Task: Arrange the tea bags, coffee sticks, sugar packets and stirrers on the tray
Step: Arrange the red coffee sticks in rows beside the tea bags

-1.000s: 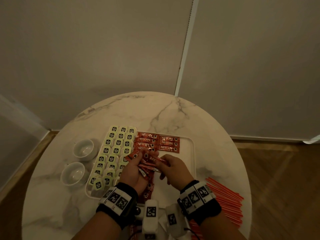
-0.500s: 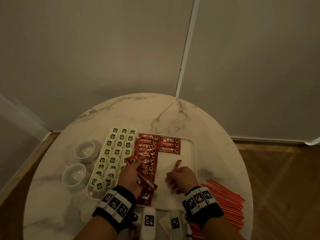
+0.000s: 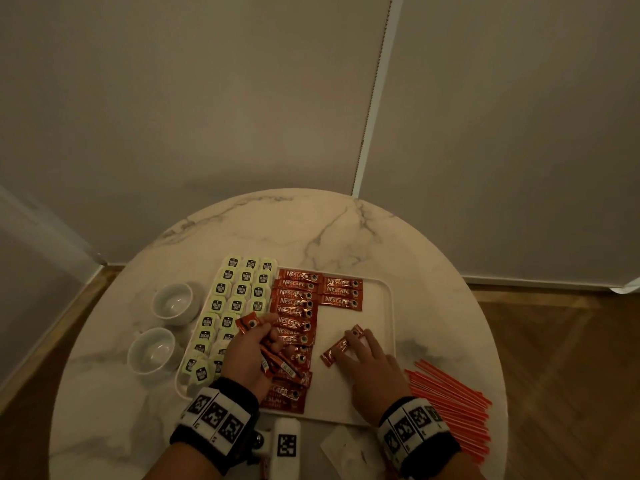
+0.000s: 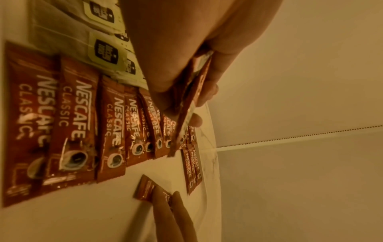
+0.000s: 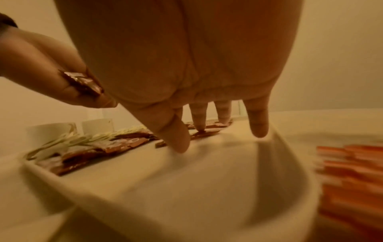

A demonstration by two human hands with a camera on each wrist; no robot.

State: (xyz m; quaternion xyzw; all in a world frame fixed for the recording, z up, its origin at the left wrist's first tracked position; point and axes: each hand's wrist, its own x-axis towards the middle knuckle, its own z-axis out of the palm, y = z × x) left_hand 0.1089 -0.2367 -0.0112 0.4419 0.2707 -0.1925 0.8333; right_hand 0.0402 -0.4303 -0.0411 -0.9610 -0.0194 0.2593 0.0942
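A single red coffee stick (image 3: 342,345) lies slantwise on the bare floor of the white tray (image 3: 390,320), pinned under the straight, spread fingertips (image 3: 354,336) of the right hand (image 3: 372,370) — the fingers press down on it rather than curl round it, and the thumb touches the tray just on the near side of the stick. Beyond those fingertips, three more coffee sticks (image 3: 342,293) lie in a short stack of rows at the tray's far end. To the left of the fingers runs a long column of overlapping coffee sticks (image 3: 294,315), and over its near part hangs the left hand (image 3: 247,358), its fingers and thumb clenched round a bundle of coffee sticks (image 3: 277,363) that pokes out at both ends of the fist. Left of that hand, rows of pale green tea bags (image 3: 239,292) fill the tray's left side. Outside the tray, two white cups (image 3: 162,327) stand further left on the marble table (image 3: 311,230), and a heap of red stirrers (image 3: 450,400) lies on the table just right of the right wrist.
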